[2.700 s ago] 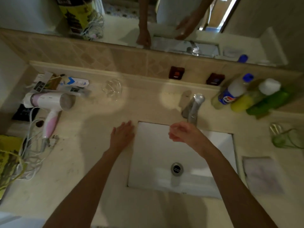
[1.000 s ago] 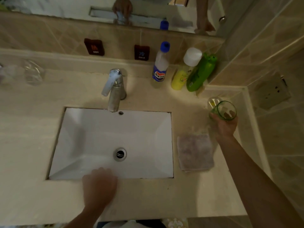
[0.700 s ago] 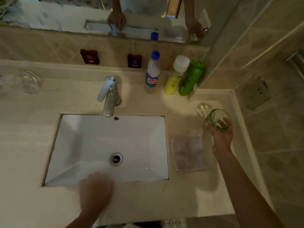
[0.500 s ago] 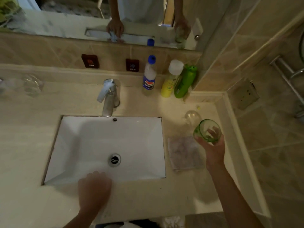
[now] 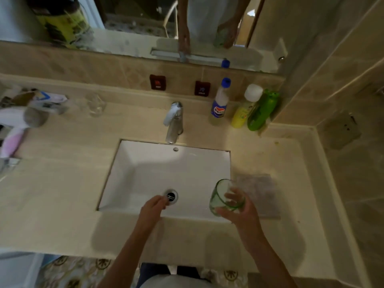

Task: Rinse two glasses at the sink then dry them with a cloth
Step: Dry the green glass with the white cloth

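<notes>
Right hand grips green-tinted cylindrical glass over white rectangular sink's right front corner, mouth tilted up and away. Left hand loosely curled, empty, near drain. Textured cloth lies flat alongside.

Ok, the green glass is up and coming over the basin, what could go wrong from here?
The right hand holds the green glass tilted, by the fingers alone, above the sink rim; once wet it may slip and strike the basin. The left hand sits over the drain, far from the faucet, so turning on the water means a reach across. The cloth lies right beside the basin and could get splashed before drying.
</notes>
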Available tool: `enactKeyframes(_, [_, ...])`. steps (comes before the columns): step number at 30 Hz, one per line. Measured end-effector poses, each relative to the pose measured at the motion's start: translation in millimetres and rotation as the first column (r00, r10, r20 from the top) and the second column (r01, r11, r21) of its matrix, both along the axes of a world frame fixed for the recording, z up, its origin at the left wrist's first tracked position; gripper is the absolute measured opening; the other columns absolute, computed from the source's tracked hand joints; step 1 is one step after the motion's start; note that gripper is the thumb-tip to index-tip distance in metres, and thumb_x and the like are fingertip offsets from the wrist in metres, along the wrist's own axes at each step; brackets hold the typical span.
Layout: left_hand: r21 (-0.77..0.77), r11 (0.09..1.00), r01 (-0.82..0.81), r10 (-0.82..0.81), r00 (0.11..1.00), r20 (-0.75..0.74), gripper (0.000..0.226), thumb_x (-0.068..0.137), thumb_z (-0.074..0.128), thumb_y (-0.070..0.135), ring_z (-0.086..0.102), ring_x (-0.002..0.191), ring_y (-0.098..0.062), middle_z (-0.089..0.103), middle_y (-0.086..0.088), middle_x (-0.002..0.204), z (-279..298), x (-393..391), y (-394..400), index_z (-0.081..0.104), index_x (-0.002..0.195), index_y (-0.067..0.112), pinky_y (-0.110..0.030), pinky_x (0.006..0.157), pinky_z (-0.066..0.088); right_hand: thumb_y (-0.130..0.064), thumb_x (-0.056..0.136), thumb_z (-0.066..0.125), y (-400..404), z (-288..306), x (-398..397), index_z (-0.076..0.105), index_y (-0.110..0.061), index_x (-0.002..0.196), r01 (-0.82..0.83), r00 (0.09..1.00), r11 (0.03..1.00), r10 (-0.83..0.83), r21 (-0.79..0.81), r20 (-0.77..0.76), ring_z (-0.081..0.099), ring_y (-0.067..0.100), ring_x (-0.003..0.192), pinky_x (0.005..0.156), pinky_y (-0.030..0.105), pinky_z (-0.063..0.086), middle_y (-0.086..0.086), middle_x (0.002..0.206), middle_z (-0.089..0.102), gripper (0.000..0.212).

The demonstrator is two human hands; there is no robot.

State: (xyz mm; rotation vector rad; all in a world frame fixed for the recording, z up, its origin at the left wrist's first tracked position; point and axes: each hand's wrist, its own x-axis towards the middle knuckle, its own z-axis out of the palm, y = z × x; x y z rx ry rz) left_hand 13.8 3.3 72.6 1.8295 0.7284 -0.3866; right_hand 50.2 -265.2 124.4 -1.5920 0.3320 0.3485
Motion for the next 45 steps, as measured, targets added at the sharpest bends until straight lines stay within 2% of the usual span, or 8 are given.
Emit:
enactKeyframes(7, [-0.411,0.909,0.073,0.004,0.983,0.183,0.038,0.109,0.038,0.031,0.067,0.119,-0.009,0.074,0.007,0.125,73,-27,-40,0.069,0.128,0.02,-0.031,0.102,0.053,-0.057,0.036,0.091,50,8,-19,0.058,-0.024,0.115,-0.108,0.993,0.993,0.106,-0.039,-0.048,0.063,0.023,0.11,0.094,0.045,0.057,0.004,0.115,0.066,0.091])
enactKeyframes(13, [-0.503,0.864,0.004,0.125,0.967,0.224,0.044,0.094,0.061,0.032,0.062,0.127,-0.007,0.069,0.013,0.135,72,-44,-55,0.059,0.138,0.026,-0.032,0.105,0.051,-0.08,0.055,0.077,56,17,-27,0.051,-0.027,0.128,-0.223,0.97,0.975,0.22,-0.016,-0.1,0.06,0.017,0.12,0.1,0.04,0.055,0.001,0.127,0.061,0.093])
enactKeyframes(17, [-0.507,0.86,0.062,0.079,0.964,0.252,0.082,0.072,0.081,0.037,0.065,0.121,-0.003,0.063,0.011,0.14,70,-40,-60,0.046,0.146,0.028,-0.02,0.087,0.056,-0.057,0.093,0.041,53,27,-30,0.066,-0.013,0.117,-0.107,0.972,0.948,0.163,0.299,-0.17,0.064,0.019,0.102,0.085,0.038,0.059,0.007,0.105,0.068,0.056])
enactKeyframes(23, [-0.457,0.888,-0.057,0.174,0.96,0.219,0.113,0.047,0.094,0.036,0.066,0.115,-0.019,0.062,0.001,0.132,56,-25,-74,0.039,0.145,0.03,-0.032,0.083,0.061,-0.04,0.105,0.033,50,31,-35,0.07,-0.008,0.108,-0.058,0.982,0.931,0.118,0.36,-0.147,0.065,0.015,0.092,0.084,0.038,0.058,0.005,0.092,0.068,0.049])
enactKeyframes(28, [-0.518,0.836,-0.18,0.316,0.93,0.186,0.107,0.038,0.101,0.042,0.068,0.113,-0.029,0.069,-0.009,0.126,42,-20,-74,0.053,0.133,0.029,-0.032,0.08,0.058,-0.023,0.105,0.048,20,13,-3,0.069,-0.009,0.096,-0.167,0.986,0.968,0.169,-0.189,-0.004,0.067,0.018,0.082,0.078,0.036,0.057,0.01,0.087,0.071,0.027])
enactKeyframes(32, [-0.553,0.805,-0.217,0.353,0.923,0.152,0.1,0.039,0.096,0.033,0.072,0.106,-0.025,0.073,-0.009,0.121,38,-24,-73,0.057,0.13,0.026,-0.032,0.08,0.057,-0.026,0.102,0.052,-12,-19,47,0.051,-0.016,0.071,-0.058,0.998,0.762,0.047,-0.645,-0.035,0.051,0.013,0.057,0.055,0.026,0.041,-0.002,0.062,0.054,0.032])
enactKeyframes(36, [-0.543,0.802,-0.248,0.367,0.923,0.12,0.095,0.037,0.095,0.03,0.071,0.108,-0.027,0.074,-0.008,0.12,37,-27,-73,0.059,0.125,0.027,-0.035,0.083,0.055,-0.06,0.093,0.05,-27,-39,80,0.052,-0.019,0.102,-0.179,0.967,0.693,-0.005,-0.698,-0.253,0.066,0.025,0.083,0.076,0.032,0.047,0.004,0.09,0.069,0.042])
enactKeyframes(45, [-0.502,0.814,-0.292,0.4,0.908,0.121,0.12,0.02,0.103,0.049,0.069,0.111,-0.032,0.072,-0.01,0.123,38,-28,-62,0.06,0.13,0.025,-0.051,0.096,0.057,-0.029,0.101,0.05,-32,-38,74,0.058,-0.01,0.112,-0.257,0.966,0.527,0.129,-0.81,-0.223,0.07,0.029,0.089,0.066,0.031,0.052,0.007,0.099,0.07,0.024])
